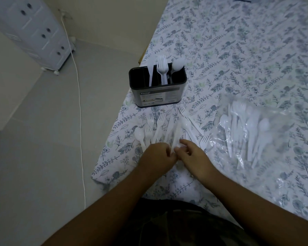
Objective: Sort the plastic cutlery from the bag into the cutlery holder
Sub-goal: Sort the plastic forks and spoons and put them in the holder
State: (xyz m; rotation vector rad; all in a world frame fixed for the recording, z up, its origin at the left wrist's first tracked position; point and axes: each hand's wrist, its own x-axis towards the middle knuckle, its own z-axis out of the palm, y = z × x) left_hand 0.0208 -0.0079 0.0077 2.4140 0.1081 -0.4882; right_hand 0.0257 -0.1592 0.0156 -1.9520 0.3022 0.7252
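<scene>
The table [238,50], under a leaf-print cloth, carried everything, running away from the person with its left edge dropping to the floor. On its right lay the clear bag [274,139], flat and crumpled, with spoons and forks showing through it, handles toward the person; it sat well to the right of both hands, nearer the right one. Straight ahead, near the left edge, stood the black holder [157,96], upright, with 1 knife, a few forks and 1 spoon standing in separate slots and the leftmost slot looking empty. Between holder and hands lay the loose pile [160,128] of white cutlery, mostly forks with 1 spoon at its left, fanned out so the heads pointed toward the holder and the handles converged on the hands. That layout was what the next lift would depend on: the long axes ran roughly away from the person, so a piece could probably be drawn up by its handle and carried forward a short way. The left hand [157,155] and right hand [190,153] met at the near end of the pile, both arms reaching forward and inward, fingers curled and pinching handles there; exactly which pieces each held could not be told.
</scene>
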